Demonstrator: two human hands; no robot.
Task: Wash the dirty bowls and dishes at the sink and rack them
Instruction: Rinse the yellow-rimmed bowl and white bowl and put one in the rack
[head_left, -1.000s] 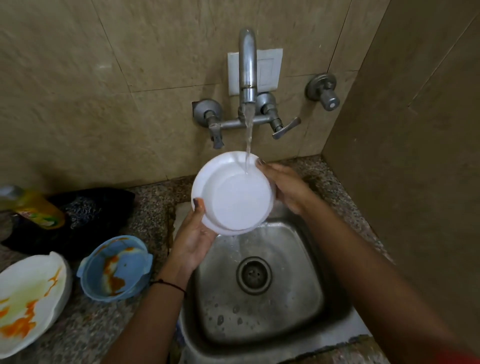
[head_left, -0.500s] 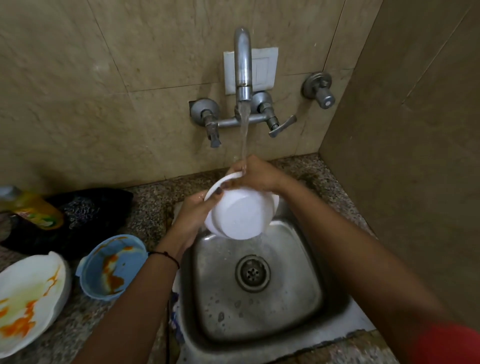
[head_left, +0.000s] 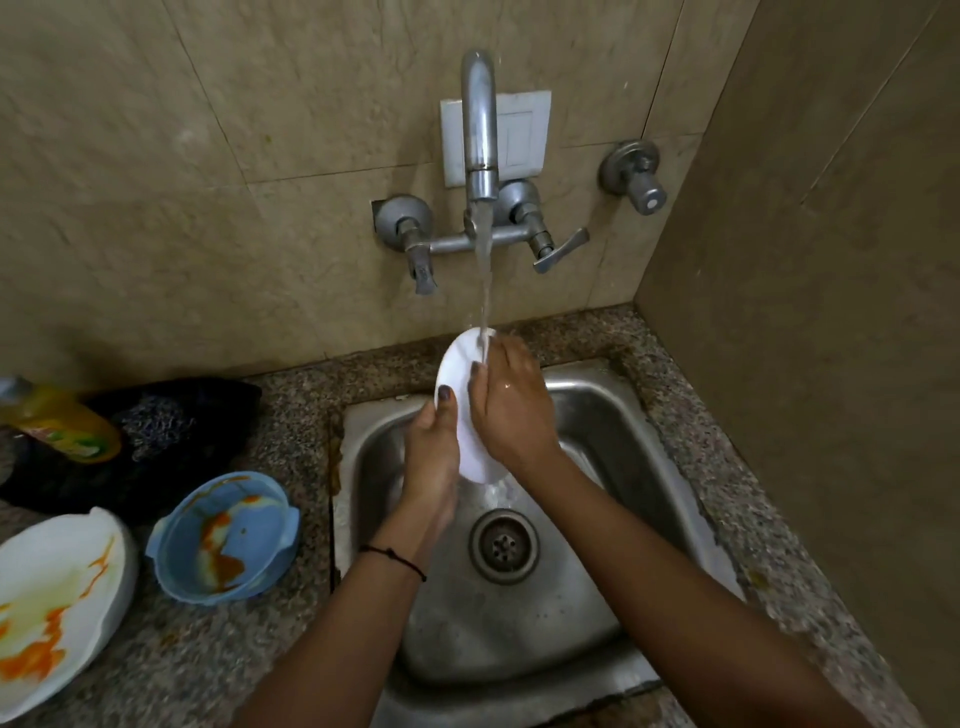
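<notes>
A white bowl (head_left: 457, 371) stands on edge over the steel sink (head_left: 613, 415), under the running tap (head_left: 480, 130). My left hand (head_left: 431, 452) grips its lower left side, thumb on the rim. My right hand (head_left: 511, 405) presses flat on its right face, where the water stream lands. Much of the bowl is hidden between both hands. On the counter to the left sit a blue bowl (head_left: 223, 535) smeared with orange sauce and a white plate (head_left: 52, 597) with orange stains.
A yellow dish-soap bottle (head_left: 62, 423) lies on a dark cloth (head_left: 176, 431) at the far left. Tap handles (head_left: 561, 249) and a wall valve (head_left: 636, 176) stick out above the sink. A wall closes in the right side. Speckled granite counter (head_left: 701, 441) surrounds the basin.
The white bowl went from facing me open under the stream to turned on edge. My right hand moved from its rim onto its right face, and both hands shifted lower.
</notes>
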